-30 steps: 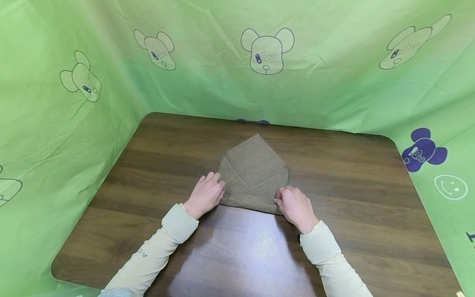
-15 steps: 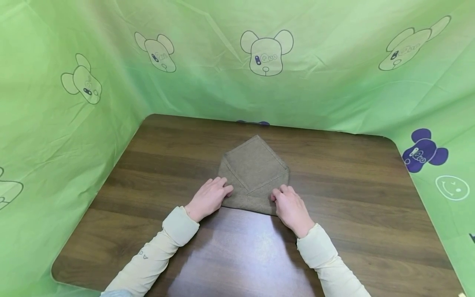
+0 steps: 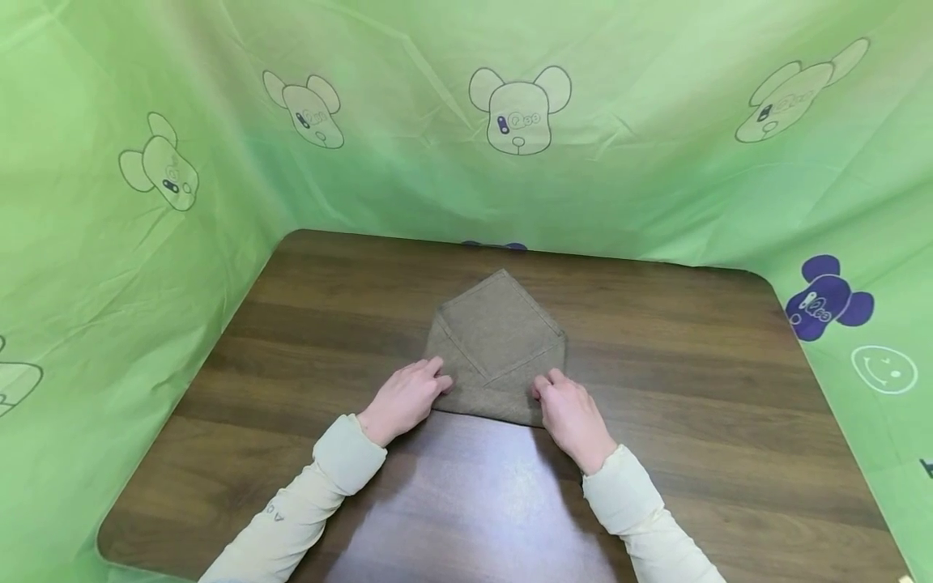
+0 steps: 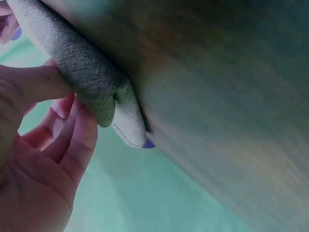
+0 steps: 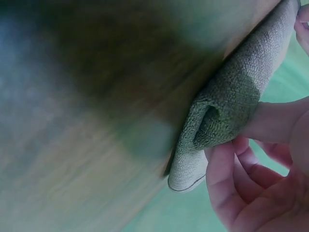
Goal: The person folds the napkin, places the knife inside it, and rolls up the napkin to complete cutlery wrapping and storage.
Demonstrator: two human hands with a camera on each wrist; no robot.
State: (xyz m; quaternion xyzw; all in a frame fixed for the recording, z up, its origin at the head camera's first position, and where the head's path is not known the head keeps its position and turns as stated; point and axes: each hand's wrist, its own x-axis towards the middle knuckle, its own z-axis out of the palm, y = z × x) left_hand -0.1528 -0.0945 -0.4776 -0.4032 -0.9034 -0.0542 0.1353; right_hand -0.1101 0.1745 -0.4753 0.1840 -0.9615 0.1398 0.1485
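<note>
A grey-brown cloth (image 3: 503,328), folded into a five-sided shape with stitched seams, lies on the table with its point facing away. My left hand (image 3: 408,397) is at its near left corner. In the left wrist view, thumb and fingers pinch the rolled-over edge of the cloth (image 4: 87,63). At the near right corner, my right hand (image 3: 574,414) pinches the same near edge. The right wrist view shows the cloth's edge (image 5: 231,96) turned over in a loop, thumb on one side and fingertips beneath.
The brown wood-grain table (image 3: 700,389) has rounded corners and a bright reflection near its front. Green fabric (image 3: 408,178) printed with bear outlines hangs behind it and along both sides.
Both hands have shifted inward a little along the cloth's near edge, the right one to the left and the left one slightly to the right. The cloth stays nearly in place.
</note>
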